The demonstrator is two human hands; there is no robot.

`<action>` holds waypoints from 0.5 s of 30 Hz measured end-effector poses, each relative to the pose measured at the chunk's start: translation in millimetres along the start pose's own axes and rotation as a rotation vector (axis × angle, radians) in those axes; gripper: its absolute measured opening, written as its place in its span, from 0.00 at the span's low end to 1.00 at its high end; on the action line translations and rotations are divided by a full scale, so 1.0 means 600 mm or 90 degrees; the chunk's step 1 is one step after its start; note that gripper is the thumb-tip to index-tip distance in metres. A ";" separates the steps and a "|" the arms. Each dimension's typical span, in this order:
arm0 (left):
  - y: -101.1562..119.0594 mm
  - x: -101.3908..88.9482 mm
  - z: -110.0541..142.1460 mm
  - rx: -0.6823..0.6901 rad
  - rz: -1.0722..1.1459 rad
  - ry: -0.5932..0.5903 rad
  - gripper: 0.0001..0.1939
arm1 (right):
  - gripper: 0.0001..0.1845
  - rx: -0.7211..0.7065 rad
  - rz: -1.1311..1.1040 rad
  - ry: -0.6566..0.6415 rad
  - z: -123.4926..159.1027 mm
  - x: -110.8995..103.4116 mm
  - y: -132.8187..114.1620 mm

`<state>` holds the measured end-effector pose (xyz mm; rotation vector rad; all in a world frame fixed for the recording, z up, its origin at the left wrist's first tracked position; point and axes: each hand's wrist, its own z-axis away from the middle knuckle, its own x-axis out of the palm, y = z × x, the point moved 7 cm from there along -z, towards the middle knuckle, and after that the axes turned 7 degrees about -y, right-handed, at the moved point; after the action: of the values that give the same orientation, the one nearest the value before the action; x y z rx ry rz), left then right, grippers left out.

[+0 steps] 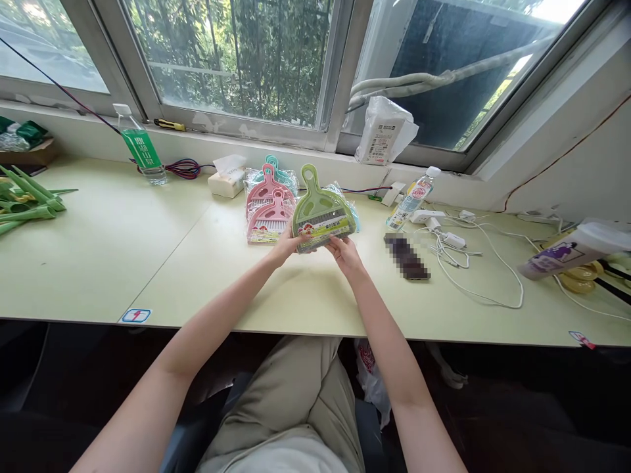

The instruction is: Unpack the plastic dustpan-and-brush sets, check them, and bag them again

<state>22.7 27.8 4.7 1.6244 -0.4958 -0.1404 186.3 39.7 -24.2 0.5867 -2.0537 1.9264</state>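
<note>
Both hands hold a green dustpan and brush set [323, 209], its handle pointing up and a printed label across its lower part. My left hand [286, 246] grips the lower left corner, fingers closed on it. At the bottom right edge, my right hand [345, 255] pinches the set between thumb and fingers. Just left of it, a pink dustpan and brush set [272, 217] in clear wrapping leans in front of another pink set [266, 182]. Part of a teal set [282, 172] shows behind them. Something light blue in wrapping is mostly hidden behind the green set.
A tissue pack [227, 177] and a green-labelled bottle [144, 150] stand left. On the right are another bottle [413, 198], a blurred phone [407, 256], white cables [451, 253] and a tilted cup [572, 253]. The table's front edge [305, 334] lies above my lap.
</note>
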 end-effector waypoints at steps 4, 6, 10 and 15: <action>0.020 -0.011 0.000 0.029 0.015 0.022 0.36 | 0.17 -0.008 0.120 0.023 -0.001 -0.029 -0.033; 0.023 -0.028 -0.003 0.025 0.044 0.043 0.37 | 0.21 -0.073 0.247 0.064 0.007 -0.043 -0.059; 0.004 -0.077 -0.011 -0.040 0.161 0.149 0.27 | 0.17 -0.330 0.630 0.120 0.038 -0.028 -0.116; -0.021 -0.105 -0.010 -0.108 0.245 0.241 0.12 | 0.25 -0.453 0.912 0.064 0.048 0.016 -0.110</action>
<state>-28.7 58.8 -19.5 1.3221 -0.4780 0.3976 211.0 7.5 36.2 -1.4394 -3.0877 1.2306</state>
